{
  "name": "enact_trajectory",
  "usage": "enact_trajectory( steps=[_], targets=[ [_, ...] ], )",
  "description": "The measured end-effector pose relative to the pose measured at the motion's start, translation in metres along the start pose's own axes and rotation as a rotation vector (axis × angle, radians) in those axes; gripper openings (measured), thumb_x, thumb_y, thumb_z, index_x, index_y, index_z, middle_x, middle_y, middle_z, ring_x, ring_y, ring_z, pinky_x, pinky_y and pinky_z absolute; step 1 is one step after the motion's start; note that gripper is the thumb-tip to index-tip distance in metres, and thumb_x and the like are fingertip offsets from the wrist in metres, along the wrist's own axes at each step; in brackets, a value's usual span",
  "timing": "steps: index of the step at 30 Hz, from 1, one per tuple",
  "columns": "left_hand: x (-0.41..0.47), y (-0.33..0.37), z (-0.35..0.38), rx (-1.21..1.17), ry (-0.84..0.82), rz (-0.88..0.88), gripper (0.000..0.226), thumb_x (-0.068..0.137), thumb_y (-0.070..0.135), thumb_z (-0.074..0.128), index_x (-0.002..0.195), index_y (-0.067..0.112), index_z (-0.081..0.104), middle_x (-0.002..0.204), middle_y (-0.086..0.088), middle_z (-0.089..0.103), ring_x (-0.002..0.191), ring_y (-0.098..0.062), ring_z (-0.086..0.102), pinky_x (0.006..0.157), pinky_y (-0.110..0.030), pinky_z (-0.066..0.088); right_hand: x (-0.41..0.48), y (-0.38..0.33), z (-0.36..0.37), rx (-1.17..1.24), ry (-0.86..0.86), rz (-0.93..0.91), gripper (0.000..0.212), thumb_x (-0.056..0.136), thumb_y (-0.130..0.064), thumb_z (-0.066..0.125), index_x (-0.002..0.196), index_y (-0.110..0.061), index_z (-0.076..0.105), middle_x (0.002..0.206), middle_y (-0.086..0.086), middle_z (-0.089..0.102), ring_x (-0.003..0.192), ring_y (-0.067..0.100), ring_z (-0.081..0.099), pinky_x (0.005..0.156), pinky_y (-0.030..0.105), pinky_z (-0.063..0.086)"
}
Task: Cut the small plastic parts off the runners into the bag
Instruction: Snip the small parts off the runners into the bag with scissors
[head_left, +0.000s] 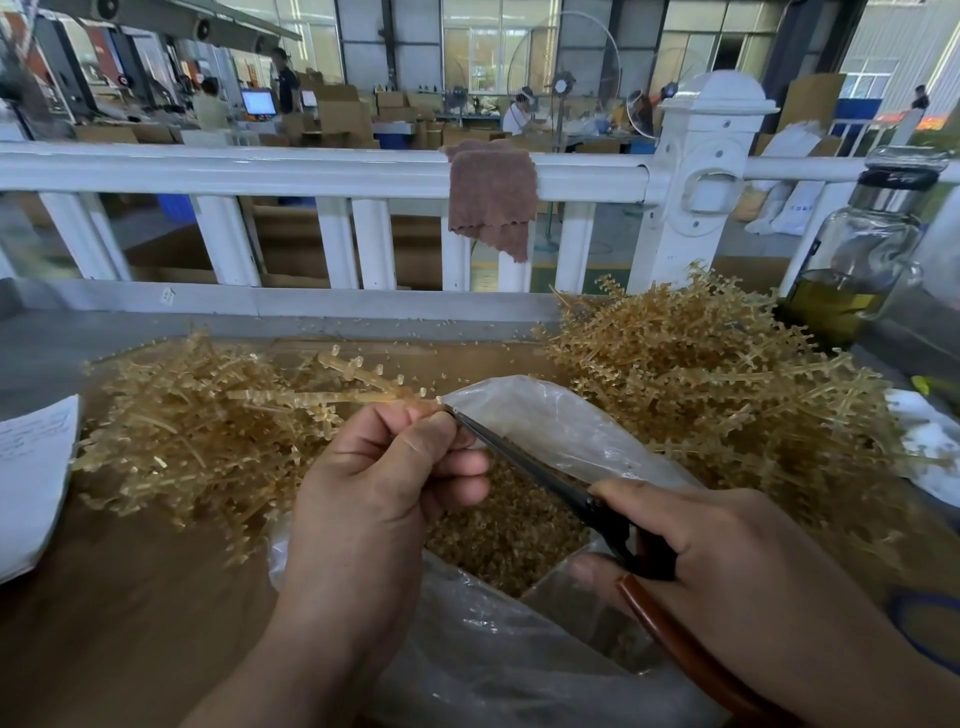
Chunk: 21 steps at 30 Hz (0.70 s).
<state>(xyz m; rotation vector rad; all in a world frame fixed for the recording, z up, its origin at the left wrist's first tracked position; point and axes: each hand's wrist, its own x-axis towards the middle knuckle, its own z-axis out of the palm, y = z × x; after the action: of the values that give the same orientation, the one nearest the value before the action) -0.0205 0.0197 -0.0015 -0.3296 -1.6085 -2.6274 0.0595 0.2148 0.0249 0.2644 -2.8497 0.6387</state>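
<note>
Amber plastic runner (358, 395): I am pinching its near end in my left hand (384, 467), fingers curled tight, above the mouth of the clear bag (550, 421). My right hand (727, 561) is gripping the scissors (550, 480), fingers wrapped round the brown handles, the blade tip at the runner beside my left fingertips. Cut parts (498, 530) are lying in the bag.
</note>
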Motion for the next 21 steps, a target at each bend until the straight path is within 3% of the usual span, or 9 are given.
enact_trajectory(
  steps=[7, 21],
  targets=[
    [-0.0006, 0.0004, -0.0001, -0.014, 0.008, -0.019, 0.012, 0.073, 0.022, 0.069, 0.062, 0.026, 0.07, 0.073, -0.009, 0.07, 0.065, -0.016, 0.069, 0.056, -0.023, 0.056, -0.0003, -0.0021, 0.0037, 0.003, -0.007, 0.019, 0.021, 0.08, -0.053, 0.061, 0.09, -0.035, 0.067, 0.061, -0.021, 0.059, 0.066, -0.009, 0.059, 0.057, 0.009, 0.041],
    [-0.0011, -0.0023, -0.002, -0.014, 0.009, -0.048, 0.01, 0.072, 0.021, 0.069, 0.062, 0.025, 0.07, 0.073, -0.01, 0.07, 0.064, -0.017, 0.069, 0.055, -0.023, 0.056, -0.0006, -0.0006, 0.0073, -0.041, -0.031, 0.032, 0.022, 0.083, -0.051, 0.056, 0.084, -0.03, 0.061, 0.062, -0.015, 0.059, 0.068, 0.002, 0.059, 0.057, 0.018, 0.043]
  ],
)
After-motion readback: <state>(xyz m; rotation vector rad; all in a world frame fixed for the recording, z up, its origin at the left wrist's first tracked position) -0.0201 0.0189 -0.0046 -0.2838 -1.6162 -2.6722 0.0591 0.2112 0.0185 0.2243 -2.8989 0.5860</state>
